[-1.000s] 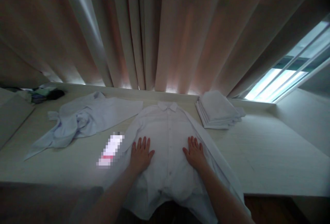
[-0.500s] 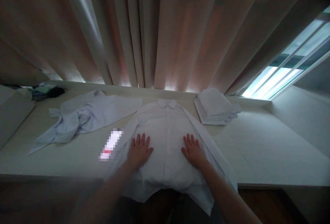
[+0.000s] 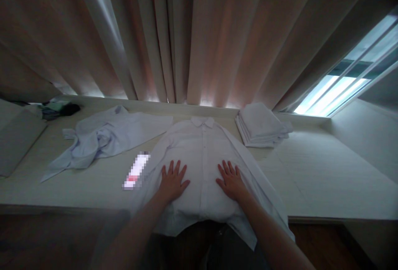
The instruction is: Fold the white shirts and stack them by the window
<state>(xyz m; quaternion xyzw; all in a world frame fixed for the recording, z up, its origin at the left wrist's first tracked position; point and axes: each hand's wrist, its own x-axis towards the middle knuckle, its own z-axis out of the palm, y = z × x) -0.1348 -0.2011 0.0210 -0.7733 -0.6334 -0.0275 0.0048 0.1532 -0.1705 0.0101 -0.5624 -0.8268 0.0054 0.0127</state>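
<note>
A white button-up shirt (image 3: 192,149) lies front side up, collar away from me, its hem hanging over the near edge of the pale surface (image 3: 314,170). My left hand (image 3: 172,183) rests flat on the left half of the shirt front, fingers spread. On the other side of the button strip, my right hand (image 3: 230,181) also lies flat with fingers apart. Both sleeves run down along the sides of the shirt. Neither hand grips the cloth.
A crumpled white shirt (image 3: 102,137) lies to the left. Behind on the right sits a stack of folded white garments (image 3: 261,125). A blurred-out bright object (image 3: 137,170) is beside the left sleeve. Dark and green cloths (image 3: 59,108) lie at far left; curtains (image 3: 217,46) hang behind.
Both hands stay flat on the shirt; the left one has shifted slightly to the right and the right one slightly inward. The view has tilted a little.
</note>
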